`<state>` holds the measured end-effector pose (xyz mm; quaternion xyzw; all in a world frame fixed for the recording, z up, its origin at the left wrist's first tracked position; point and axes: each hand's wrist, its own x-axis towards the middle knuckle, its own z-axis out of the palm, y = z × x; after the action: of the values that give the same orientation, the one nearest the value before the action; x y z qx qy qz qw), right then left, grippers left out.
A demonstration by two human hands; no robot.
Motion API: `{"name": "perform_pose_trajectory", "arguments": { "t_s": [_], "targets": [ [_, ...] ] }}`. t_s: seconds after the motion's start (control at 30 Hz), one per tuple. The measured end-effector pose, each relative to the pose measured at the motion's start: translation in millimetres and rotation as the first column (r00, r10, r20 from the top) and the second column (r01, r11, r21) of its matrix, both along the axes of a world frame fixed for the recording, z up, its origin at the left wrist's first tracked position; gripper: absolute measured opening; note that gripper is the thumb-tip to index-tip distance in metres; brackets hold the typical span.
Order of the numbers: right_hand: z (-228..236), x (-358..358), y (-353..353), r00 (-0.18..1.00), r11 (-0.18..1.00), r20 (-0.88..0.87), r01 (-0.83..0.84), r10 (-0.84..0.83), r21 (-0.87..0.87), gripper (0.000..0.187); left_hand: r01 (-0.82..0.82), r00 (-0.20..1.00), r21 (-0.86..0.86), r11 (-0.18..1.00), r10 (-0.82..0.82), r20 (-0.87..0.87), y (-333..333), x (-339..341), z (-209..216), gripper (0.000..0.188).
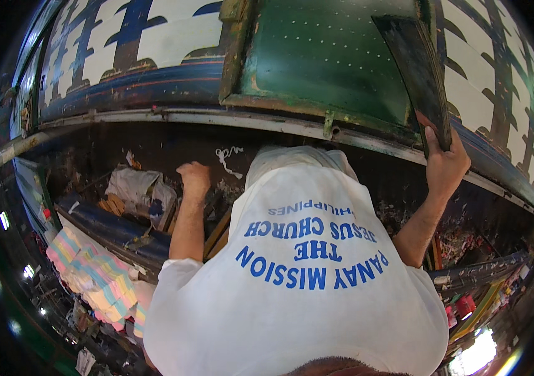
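Observation:
My right hand (pixel 447 160) grips the lower end of a dark, ink-stained squeegee (pixel 412 62), a long flat board with a layered edge. It stands tilted over the right side of a green printing screen (pixel 323 56). The screen has a worn wooden frame and rows of small pale dots. My left hand (pixel 194 177) hangs below the table edge with its fingers curled in and nothing visible in them. Its fingertips are partly hidden. White cut panels (pixel 173 39) lie in rows on the dark blue table, to both sides of the screen.
A metal rail (pixel 204 117) runs along the table's front edge, with a small bracket (pixel 328 124) at the screen. Below left, a shelf holds crumpled grey cloth (pixel 134 185). Pastel-striped stacks (pixel 94 276) sit lower left. White string (pixel 229 161) hangs under the rail.

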<state>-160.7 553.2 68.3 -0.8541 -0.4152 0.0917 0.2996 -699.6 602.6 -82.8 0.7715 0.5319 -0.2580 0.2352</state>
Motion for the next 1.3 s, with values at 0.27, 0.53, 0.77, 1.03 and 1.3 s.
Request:
{"name": "perform_pose_trajectory", "arguments": {
  "t_s": [0.27, 0.53, 0.77, 1.03, 1.3],
  "targets": [
    [-3, -18, 27, 0.994, 0.995, 0.017, -0.104, 0.104, 0.003, 0.035, -0.179, 0.977, 0.515, 0.838, 0.091, 0.192, 15, 31, 59, 0.018],
    [10, -32, 36, 0.993, 0.996, 0.081, -0.084, 0.087, -0.034, 0.034, -0.126, 0.747, 0.474, 0.872, -0.231, 0.624, 77, 122, 86, 0.033],
    [19, -37, 29, 0.995, 0.999, 0.099, -0.006, 0.010, -0.040, 0.036, 0.296, 0.913, 0.491, 0.819, -0.393, 0.104, 90, 192, 60, 0.085],
    [24, -35, 4, 0.983, 0.977, 0.070, 0.180, -0.173, -0.116, 0.035, 0.449, 0.741, 0.230, 0.863, -0.504, 0.444, 85, 294, 64, 0.083],
    [20, -16, -20, 0.974, 0.974, 0.017, 0.225, -0.225, -0.022, 0.032, 0.576, 0.579, 0.164, 0.801, -0.541, 0.610, 75, 365, 54, 0.071]
  ]
}}
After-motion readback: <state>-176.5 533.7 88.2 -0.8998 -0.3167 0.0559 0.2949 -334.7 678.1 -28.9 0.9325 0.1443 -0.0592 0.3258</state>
